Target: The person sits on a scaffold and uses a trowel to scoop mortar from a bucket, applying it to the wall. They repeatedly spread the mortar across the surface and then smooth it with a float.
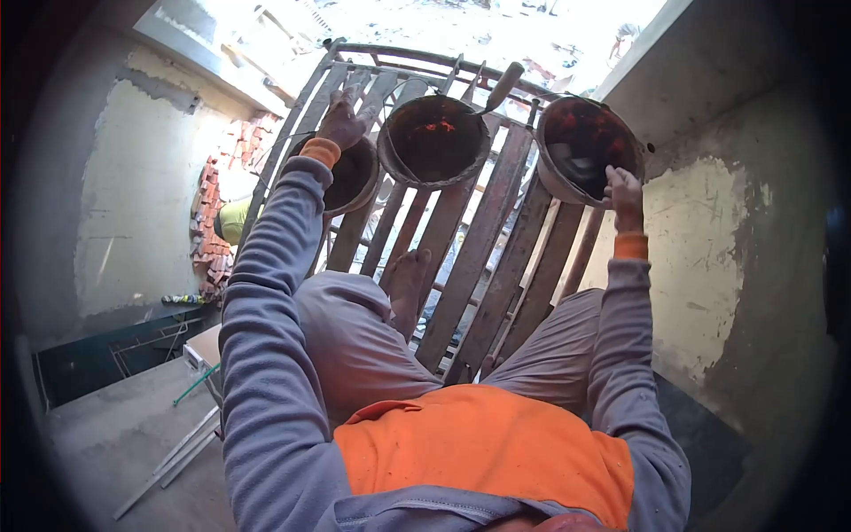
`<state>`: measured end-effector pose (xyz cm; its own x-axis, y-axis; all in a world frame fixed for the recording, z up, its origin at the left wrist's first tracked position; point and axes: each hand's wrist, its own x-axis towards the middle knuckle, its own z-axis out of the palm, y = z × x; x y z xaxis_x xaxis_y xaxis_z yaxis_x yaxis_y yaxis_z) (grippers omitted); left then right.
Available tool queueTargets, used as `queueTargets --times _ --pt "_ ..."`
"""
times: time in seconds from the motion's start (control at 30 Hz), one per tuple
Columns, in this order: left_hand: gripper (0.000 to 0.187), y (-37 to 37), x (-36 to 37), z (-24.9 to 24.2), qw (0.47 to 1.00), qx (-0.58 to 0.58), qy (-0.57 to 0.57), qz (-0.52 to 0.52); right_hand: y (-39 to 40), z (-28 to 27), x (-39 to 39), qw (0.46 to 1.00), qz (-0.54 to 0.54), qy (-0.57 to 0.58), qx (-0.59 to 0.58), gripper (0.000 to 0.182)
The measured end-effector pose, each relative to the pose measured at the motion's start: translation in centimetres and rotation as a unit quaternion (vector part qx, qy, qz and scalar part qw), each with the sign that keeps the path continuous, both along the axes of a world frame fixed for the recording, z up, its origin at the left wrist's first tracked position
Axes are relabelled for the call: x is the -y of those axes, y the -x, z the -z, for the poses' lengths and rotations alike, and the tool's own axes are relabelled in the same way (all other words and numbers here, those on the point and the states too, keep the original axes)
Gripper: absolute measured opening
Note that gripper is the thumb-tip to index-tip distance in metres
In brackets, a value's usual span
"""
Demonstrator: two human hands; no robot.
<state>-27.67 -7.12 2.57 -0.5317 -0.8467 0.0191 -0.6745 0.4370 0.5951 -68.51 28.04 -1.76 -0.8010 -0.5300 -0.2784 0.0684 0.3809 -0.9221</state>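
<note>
Three dark buckets stand in a row on a slatted platform. My left hand point(344, 120) is over the far edge of the left bucket point(355, 182), fingers stretched out and apart, with nothing visible in them. At the right bucket point(558, 182), my right hand point(624, 191) has its fingers closed at the near right rim. Inside that bucket lies a pale, blurry patch I cannot make out. Between them sits the middle bucket point(434, 177), a tool with a wooden handle point(503, 87) leaning over its right rim.
Gaps show between the platform's wooden slats point(474, 253), where my bare foot point(408, 282) rests. A metal rail point(425, 53) borders the far side. Patchy plastered walls point(133, 195) flank the platform. Broken red brickwork point(211, 213) edges an opening at left.
</note>
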Motion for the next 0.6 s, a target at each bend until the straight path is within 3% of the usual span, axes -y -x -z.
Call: queueTargets --times 0.13,0.17,0.2,0.27,0.37,0.43,0.47,0.53,0.6 --pt "0.063 -2.1 0.3 -0.3 0.999 0.015 0.001 -0.036 -8.5 -2.0 -2.9 0.995 -0.067 0.018 0.075 0.049" --pt "0.063 -3.2 1.5 0.7 0.994 0.043 0.099 -0.010 -9.9 -0.4 -3.5 0.989 -0.119 0.027 0.080 0.046" --pt "0.064 -3.8 1.4 -0.3 0.996 0.039 0.073 -0.022 -11.3 1.1 -3.9 0.981 -0.170 0.038 0.084 0.043" --pt "0.065 -4.7 0.9 -3.4 0.998 0.034 0.023 -0.047 -15.2 -1.6 -3.6 0.963 -0.267 0.000 0.040 0.039" --pt "0.065 -7.0 1.3 -6.5 0.993 -0.030 0.110 -0.032 -16.6 -0.6 -3.1 0.923 -0.379 -0.031 -0.064 0.038" --pt "0.065 -8.3 -0.6 -10.6 0.992 -0.072 0.090 -0.054 -15.4 1.7 -2.7 0.892 -0.412 -0.059 -0.177 0.037" --pt "0.065 -9.1 -1.7 -12.2 0.988 -0.065 0.132 -0.054 -14.9 2.8 -2.4 0.870 -0.429 -0.069 -0.234 0.037" --pt "0.056 -10.0 -6.3 -14.8 0.983 -0.114 0.103 -0.098 -14.4 0.9 -1.6 0.904 -0.399 -0.103 -0.111 0.040" --pt "0.055 -12.7 -10.0 -15.7 0.987 -0.061 0.116 -0.094 -13.8 1.6 -1.0 0.906 -0.392 -0.112 -0.116 0.043"
